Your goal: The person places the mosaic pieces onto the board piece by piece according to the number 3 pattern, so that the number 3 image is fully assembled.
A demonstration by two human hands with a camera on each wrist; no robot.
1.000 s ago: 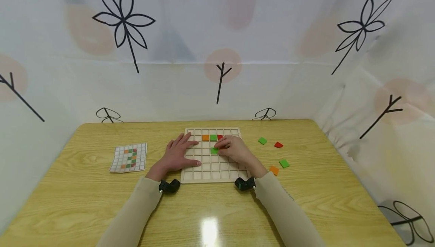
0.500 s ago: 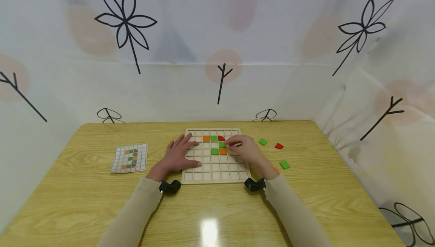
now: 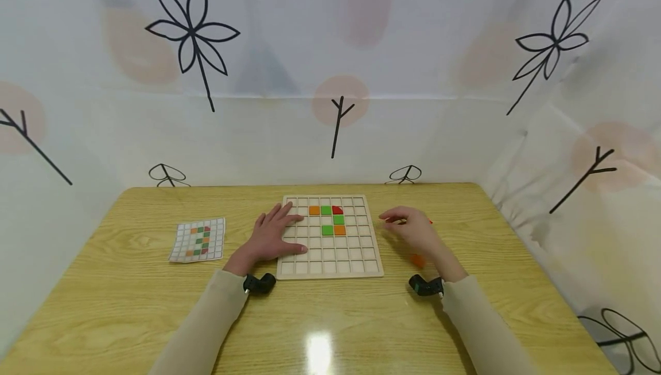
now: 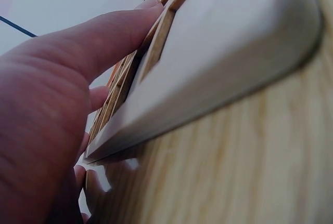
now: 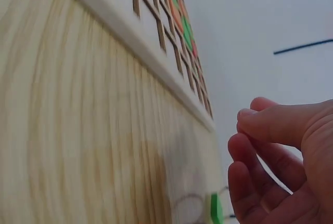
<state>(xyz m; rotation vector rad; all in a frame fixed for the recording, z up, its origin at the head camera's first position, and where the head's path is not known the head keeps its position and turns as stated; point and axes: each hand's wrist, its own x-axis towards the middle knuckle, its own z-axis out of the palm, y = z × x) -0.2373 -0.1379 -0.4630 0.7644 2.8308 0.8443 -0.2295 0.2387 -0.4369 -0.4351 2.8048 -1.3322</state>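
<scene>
My left hand [image 3: 269, 239] rests with spread fingers on the left side of a pale wooden grid board [image 3: 330, 269]; its thumb lies on the grid in the left wrist view. Coloured tiles sit in the board's cells: a red tile [image 3: 337, 210] with a rounded corner, green ones such as the green tile [image 3: 327, 230], and orange ones such as the orange tile [image 3: 339, 230]. Right of the board, my right hand [image 3: 415, 231] hovers over the table with loosely bent fingers and nothing visible in them. A loose green tile [image 5: 216, 208] lies below it in the right wrist view.
A paper card [image 3: 197, 241] printed with a coloured grid pattern lies left of the board. A loose orange tile [image 3: 418, 261] and a sliver of a red tile [image 3: 431, 222] show around my right hand. Patterned cloth [image 3: 268, 134] walls the table's back and sides.
My right hand has moved right, off the board and over the loose tiles, uncovering a green and an orange tile in the grid. My left hand has stayed in place.
</scene>
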